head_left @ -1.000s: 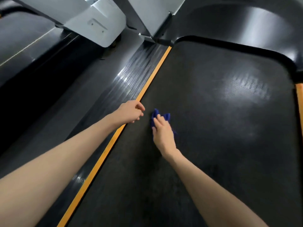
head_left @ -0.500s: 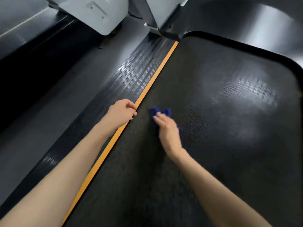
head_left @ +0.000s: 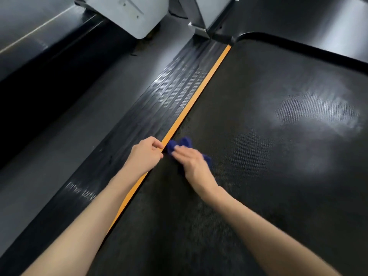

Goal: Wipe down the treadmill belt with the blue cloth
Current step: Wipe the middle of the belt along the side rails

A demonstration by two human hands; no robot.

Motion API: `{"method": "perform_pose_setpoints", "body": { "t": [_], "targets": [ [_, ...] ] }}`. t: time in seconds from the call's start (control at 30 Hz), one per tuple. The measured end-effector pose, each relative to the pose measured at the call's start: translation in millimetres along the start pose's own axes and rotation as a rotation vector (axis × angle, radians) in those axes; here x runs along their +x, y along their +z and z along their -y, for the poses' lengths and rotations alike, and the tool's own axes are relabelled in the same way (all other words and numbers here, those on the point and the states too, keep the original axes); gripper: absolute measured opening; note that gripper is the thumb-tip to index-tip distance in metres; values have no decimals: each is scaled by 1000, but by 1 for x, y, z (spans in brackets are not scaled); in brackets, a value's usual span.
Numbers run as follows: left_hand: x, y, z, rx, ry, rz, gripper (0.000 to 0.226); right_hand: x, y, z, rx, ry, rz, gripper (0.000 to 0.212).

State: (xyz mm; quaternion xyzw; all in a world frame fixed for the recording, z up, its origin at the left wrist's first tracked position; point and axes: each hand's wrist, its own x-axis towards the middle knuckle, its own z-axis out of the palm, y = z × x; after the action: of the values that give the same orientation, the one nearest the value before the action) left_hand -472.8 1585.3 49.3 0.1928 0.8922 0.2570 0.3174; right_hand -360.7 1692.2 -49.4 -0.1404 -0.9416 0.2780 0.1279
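The dark textured treadmill belt point(head_left: 268, 156) fills the right half of the head view. A small crumpled blue cloth point(head_left: 184, 143) lies on the belt close to its left edge. My right hand point(head_left: 194, 165) lies flat on top of the cloth, fingers extended, pressing it onto the belt; most of the cloth is hidden under the palm. My left hand point(head_left: 146, 154) rests with curled fingers on the orange stripe point(head_left: 201, 90) beside the belt, just left of the cloth, holding nothing that I can see.
A ribbed black side rail point(head_left: 175, 88) runs left of the orange stripe, with grey floor point(head_left: 83, 126) beyond it. Grey treadmill uprights point(head_left: 129, 14) stand at the top. The black motor cover point(head_left: 318, 20) curves round the belt's far end.
My right hand has slid the cloth leftwards, up against the orange stripe and my left hand. The left hand has stayed on the stripe. The camera has shifted forward a little.
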Motion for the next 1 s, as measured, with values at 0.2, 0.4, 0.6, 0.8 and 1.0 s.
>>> {"method": "perform_pose_setpoints", "body": {
  "t": [0.2,0.4,0.6,0.8,1.0],
  "targets": [
    [0,-4,-1,-11,18,12,23,37,-13,-41,68,98,-133,30],
    [-3,-3,-1,-12,50,19,25,5,8,22,-9,-40,-19,39],
    [-10,-9,0,3,65,28,25,33,-17,-46,-18,41,-46,41],
    [-10,-4,-1,51,80,40,26,16,-18,-6,-21,84,-194,30],
    [-8,15,-9,91,137,53,21,-32,-24,-33,-9,-194,152,37]
  ]
}}
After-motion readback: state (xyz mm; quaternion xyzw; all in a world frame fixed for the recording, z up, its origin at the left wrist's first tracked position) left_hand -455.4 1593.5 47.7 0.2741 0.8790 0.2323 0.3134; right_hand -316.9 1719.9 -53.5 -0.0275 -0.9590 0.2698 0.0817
